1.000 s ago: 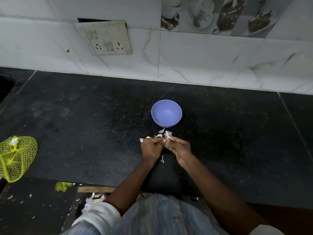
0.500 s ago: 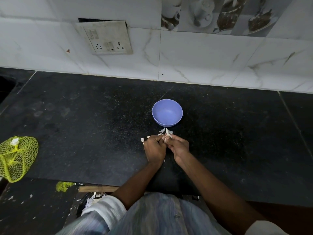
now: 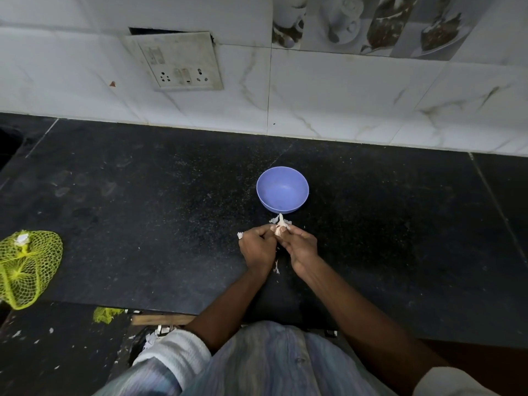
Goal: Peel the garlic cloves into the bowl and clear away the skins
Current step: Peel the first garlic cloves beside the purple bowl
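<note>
A blue-violet bowl (image 3: 282, 189) stands on the black counter and looks empty. Just in front of it, my left hand (image 3: 257, 247) and my right hand (image 3: 300, 247) meet, fingers curled, and both pinch a pale garlic clove (image 3: 280, 226) whose papery tip sticks up between the fingertips. A few white skin scraps (image 3: 275, 220) lie by the bowl, another (image 3: 240, 235) pokes out left of my left hand, and one (image 3: 276, 267) lies between my wrists.
A yellow-green net bag (image 3: 27, 267) with a garlic piece in it lies at the counter's left front edge. A tiled wall with a socket plate (image 3: 177, 62) closes the back. Skin scraps litter the floor (image 3: 43, 347) at the lower left.
Both hands stay together in front of the bowl, working the clove; the fingers have shifted slightly and the clove's tip now shows more clearly above them.
</note>
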